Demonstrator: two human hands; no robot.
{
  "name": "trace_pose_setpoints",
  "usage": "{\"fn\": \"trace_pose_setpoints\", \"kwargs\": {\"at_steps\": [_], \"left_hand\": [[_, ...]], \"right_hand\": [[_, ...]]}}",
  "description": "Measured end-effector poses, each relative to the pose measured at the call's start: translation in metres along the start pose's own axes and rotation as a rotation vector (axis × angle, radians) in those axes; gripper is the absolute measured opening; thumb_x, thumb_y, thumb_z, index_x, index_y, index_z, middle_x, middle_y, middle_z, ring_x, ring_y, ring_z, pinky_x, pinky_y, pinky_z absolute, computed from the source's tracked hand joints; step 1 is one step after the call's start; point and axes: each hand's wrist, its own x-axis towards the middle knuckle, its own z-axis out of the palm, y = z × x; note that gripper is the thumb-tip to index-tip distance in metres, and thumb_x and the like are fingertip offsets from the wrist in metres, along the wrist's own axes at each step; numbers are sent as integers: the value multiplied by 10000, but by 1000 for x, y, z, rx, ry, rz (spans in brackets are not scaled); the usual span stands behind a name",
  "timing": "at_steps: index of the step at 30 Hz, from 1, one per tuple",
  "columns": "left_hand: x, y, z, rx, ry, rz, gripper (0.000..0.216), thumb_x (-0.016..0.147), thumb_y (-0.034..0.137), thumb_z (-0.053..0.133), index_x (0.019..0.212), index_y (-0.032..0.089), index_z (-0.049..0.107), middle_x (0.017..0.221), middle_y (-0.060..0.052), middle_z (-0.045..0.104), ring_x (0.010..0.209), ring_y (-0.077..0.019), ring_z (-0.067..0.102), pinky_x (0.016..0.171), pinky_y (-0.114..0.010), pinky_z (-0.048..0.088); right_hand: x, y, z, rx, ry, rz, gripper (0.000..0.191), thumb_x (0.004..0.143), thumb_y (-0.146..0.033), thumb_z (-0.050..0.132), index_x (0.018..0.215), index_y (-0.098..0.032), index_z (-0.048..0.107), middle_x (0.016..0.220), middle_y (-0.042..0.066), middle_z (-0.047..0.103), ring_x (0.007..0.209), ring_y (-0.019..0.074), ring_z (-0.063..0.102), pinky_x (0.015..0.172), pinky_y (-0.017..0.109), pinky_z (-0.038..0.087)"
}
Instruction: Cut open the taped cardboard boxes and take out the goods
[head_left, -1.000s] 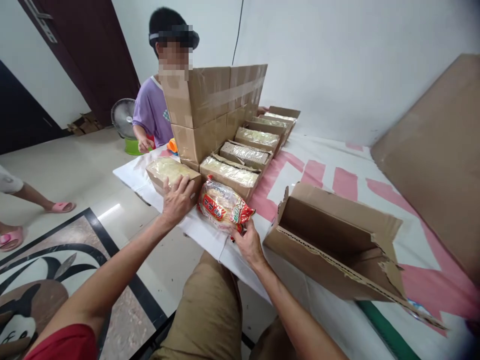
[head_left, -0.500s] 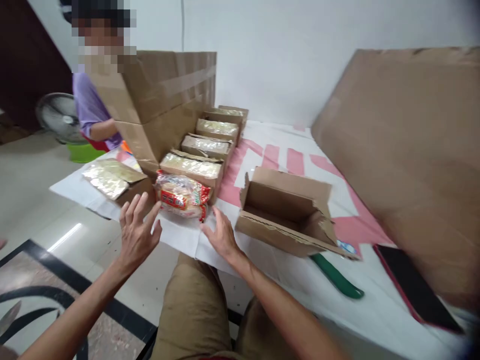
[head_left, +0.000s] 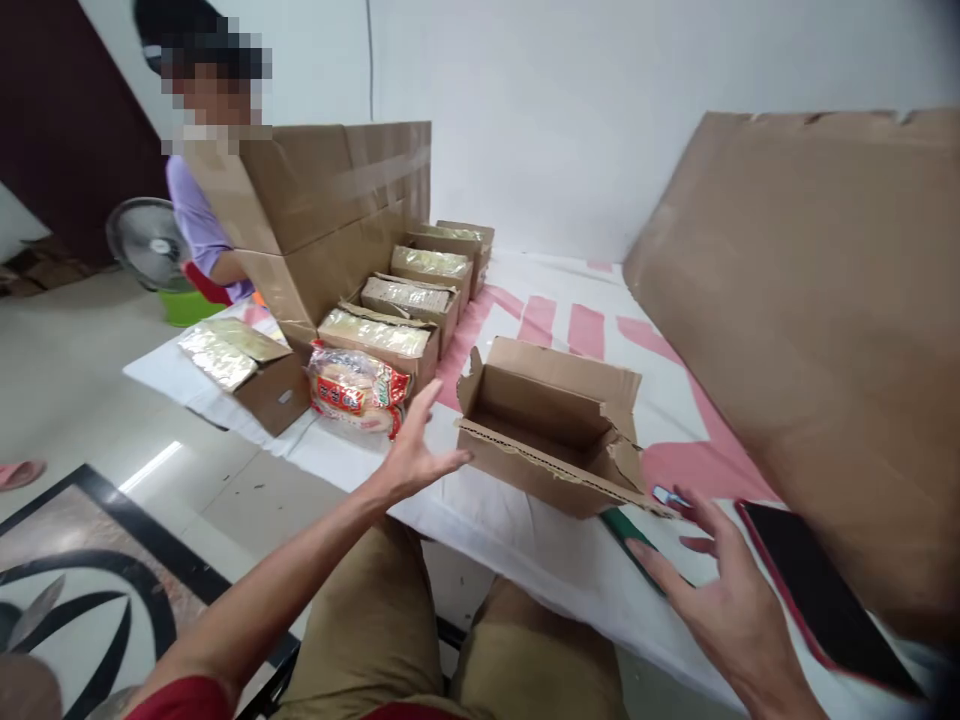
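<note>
An open cardboard box (head_left: 540, 480) with nothing visible inside stands in front of me, its torn flaps raised. My left hand (head_left: 421, 450) is by its left end, fingers apart, holding nothing. Off the box's right corner, my right hand (head_left: 720, 580) is open above a green-handled tool (head_left: 630, 540) that lies partly under the box. A small blue-and-white item (head_left: 667, 496) shows by the right fingertips; whether they touch it I cannot tell. Left of my left hand lies a clear plastic packet with red print (head_left: 356, 392), its pale contents showing through.
Several boxes with shiny tops (head_left: 379, 333) line a cardboard wall (head_left: 337, 190). Another such box (head_left: 247, 370) sits at the table's left corner. A dark phone-like slab (head_left: 825, 595) lies right, before a large cardboard sheet (head_left: 817, 300). A person in purple (head_left: 196, 215) is behind the wall.
My left hand has moved right, from beside the packet to the open box. My right hand has swung right, past the box to the green handle. The packet stays on the table.
</note>
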Motion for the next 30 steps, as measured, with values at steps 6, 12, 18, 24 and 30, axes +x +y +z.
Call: {"fn": "trace_pose_setpoints", "kwargs": {"at_steps": [6, 12, 18, 24, 30], "left_hand": [[20, 31, 37, -228, -37, -108, 629, 842, 492, 776, 1374, 205, 603, 1439, -161, 606, 1310, -310, 610, 1001, -414, 574], [-50, 67, -42, -39, 118, -46, 472, 875, 426, 766, 1297, 236, 679, 1481, -156, 608, 1413, -315, 550, 1093, -447, 547], [-126, 50, -158, 25, 418, -260, 471, 825, 448, 781, 1220, 200, 722, 1439, -161, 651, 1328, -363, 627, 1019, -475, 601], [-123, 6, -191, -2, 673, -313, 554, 722, 460, 783, 1181, 159, 710, 1236, -135, 741, 1217, -346, 673, 1011, -460, 587], [-91, -28, -178, -124, 647, -286, 629, 746, 472, 779, 1273, 184, 592, 1269, -136, 706, 1197, -283, 677, 1042, -427, 553]], "right_hand": [[31, 5, 40, 81, -167, 138, 754, 678, -815, 687, 1092, -186, 722, 1040, 177, 783, 1043, 401, 740, 824, 493, 616], [-18, -50, 40, 154, -87, -129, 633, 814, -672, 708, 1243, -208, 682, 1110, 149, 775, 1026, 369, 747, 878, 497, 621], [-53, -149, 119, 485, -330, -399, 645, 903, -353, 698, 1501, -255, 478, 1273, 121, 720, 1063, 282, 735, 796, 385, 651], [-54, -189, 201, 556, -397, -395, 726, 880, -271, 676, 1558, -248, 417, 1423, 154, 623, 1261, 330, 642, 997, 531, 605], [-52, -180, 223, 473, -273, -415, 733, 913, -299, 666, 1577, -244, 361, 1458, 162, 600, 1298, 333, 620, 1061, 556, 561]]}}
